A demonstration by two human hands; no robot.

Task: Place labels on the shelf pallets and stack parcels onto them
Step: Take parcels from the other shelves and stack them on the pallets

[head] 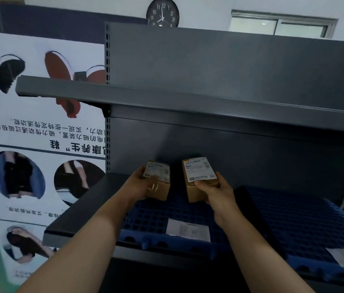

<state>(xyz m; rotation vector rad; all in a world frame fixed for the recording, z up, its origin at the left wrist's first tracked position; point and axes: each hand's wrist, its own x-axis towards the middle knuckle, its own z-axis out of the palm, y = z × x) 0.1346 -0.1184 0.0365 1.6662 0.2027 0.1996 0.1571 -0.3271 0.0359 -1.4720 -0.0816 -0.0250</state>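
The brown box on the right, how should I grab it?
Grip the right box at its near end, coming from the front: thumb on the labelled top, fingers underneath, as the right hand does. It's small, flat-sided and label-up.

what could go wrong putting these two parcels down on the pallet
1. The left hand grips the left parcel and the right hand grips the right parcel, each by its near end only; either could slip.
2. The pallet top is an open grid, so a small parcel may settle tilted.
3. Set too far forward, a parcel could cover the label.
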